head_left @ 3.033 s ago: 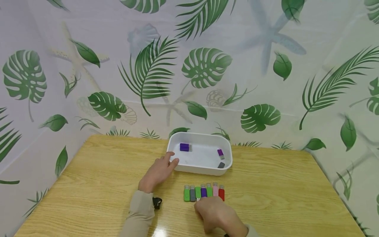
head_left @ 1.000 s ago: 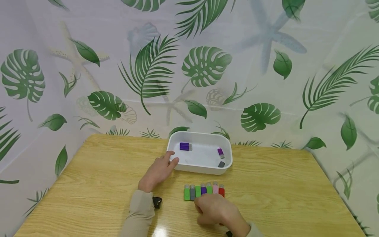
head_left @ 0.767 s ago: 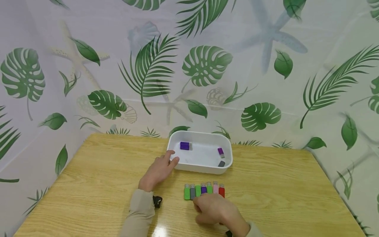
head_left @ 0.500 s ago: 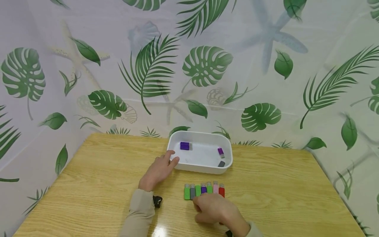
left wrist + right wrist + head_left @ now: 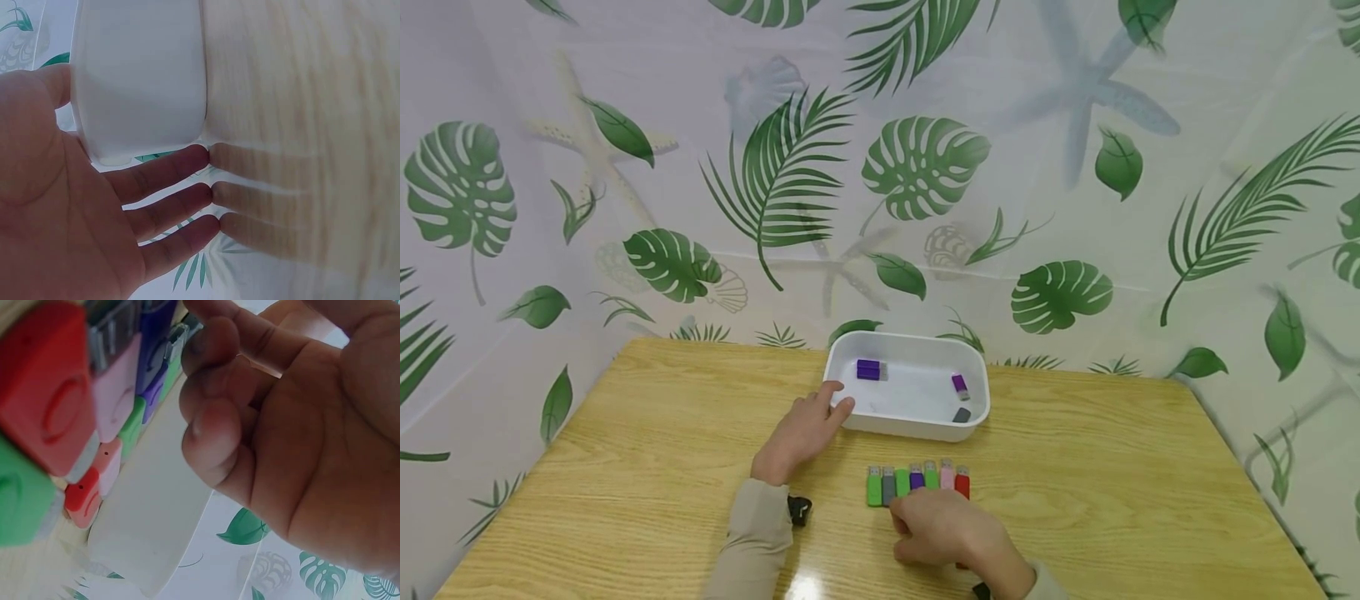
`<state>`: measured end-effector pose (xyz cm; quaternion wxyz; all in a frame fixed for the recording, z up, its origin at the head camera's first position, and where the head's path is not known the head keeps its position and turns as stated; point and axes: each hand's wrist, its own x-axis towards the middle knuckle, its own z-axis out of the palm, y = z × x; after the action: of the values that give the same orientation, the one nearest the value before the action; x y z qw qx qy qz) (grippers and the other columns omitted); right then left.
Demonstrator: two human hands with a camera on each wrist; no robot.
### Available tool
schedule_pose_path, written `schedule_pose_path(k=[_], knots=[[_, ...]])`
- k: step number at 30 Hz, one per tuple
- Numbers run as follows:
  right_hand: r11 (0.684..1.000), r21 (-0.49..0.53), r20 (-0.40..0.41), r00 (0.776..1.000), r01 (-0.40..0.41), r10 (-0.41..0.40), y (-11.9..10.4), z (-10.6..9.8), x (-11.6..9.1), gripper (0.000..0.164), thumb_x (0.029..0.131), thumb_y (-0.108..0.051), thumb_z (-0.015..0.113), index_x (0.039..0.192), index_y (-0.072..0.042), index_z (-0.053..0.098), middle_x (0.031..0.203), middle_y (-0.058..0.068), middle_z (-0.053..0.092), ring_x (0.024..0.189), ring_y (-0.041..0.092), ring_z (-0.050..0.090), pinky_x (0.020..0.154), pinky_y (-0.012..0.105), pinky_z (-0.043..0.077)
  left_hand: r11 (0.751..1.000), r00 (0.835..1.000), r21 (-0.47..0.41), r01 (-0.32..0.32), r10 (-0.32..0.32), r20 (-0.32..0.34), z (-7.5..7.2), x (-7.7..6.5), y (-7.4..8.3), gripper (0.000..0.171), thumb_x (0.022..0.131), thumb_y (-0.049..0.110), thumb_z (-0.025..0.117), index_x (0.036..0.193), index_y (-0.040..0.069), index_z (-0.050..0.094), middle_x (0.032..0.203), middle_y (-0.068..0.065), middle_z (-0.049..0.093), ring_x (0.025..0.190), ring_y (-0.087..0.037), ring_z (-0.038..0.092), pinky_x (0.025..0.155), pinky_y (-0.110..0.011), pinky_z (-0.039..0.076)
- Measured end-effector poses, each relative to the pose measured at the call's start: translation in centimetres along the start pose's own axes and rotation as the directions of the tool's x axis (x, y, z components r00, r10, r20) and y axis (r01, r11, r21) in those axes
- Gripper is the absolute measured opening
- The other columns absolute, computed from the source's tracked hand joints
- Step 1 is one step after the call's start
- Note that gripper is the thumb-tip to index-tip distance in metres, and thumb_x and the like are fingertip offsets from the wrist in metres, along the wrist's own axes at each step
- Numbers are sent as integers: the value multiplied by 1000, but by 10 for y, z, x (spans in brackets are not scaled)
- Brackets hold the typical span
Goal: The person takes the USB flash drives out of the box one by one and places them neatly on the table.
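Note:
In the head view, my left hand (image 5: 801, 429) is at the near left corner of a white plastic bin (image 5: 910, 432), its thumb and index finger hooked over the rim. The left wrist view shows the other three fingers (image 5: 169, 172) straight, tips on the table. My right hand (image 5: 943, 525) is low over a row of USB sticks, including green (image 5: 874, 487), grey (image 5: 888, 487), pink (image 5: 947, 476) and red (image 5: 962, 483). Its outer fingers (image 5: 212, 440) are curled. A nearer row lies under it, with a red USB stick (image 5: 50, 387) showing. Whether its index finger and thumb pinch anything is hidden.
Inside the bin lie purple USB sticks (image 5: 868, 370), a violet one (image 5: 960, 386) and a small grey piece (image 5: 962, 415). The wooden table (image 5: 1112, 467) meets a leaf-patterned cloth (image 5: 940, 292) at the back.
Since three seconds ago my right hand has shifted slightly, covering the plug end of one green USB stick. During the last second both hands stay almost still.

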<state>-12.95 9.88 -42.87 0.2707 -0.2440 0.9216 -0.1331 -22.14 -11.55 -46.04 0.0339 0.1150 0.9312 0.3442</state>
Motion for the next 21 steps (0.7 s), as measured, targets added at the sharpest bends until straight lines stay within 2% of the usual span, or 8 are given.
schedule_pose_path(k=[21], knots=[[1000, 5, 18, 1000, -11, 11, 0, -3, 0, 17, 87, -25, 71, 79, -20, 56, 66, -7, 49, 58, 9, 46, 51, 24, 34, 1000, 1000, -8, 6, -6, 5, -1, 0, 1, 52, 106, 44, 39, 144, 9, 45, 120, -14, 65, 115, -37, 57, 98, -53, 45]])
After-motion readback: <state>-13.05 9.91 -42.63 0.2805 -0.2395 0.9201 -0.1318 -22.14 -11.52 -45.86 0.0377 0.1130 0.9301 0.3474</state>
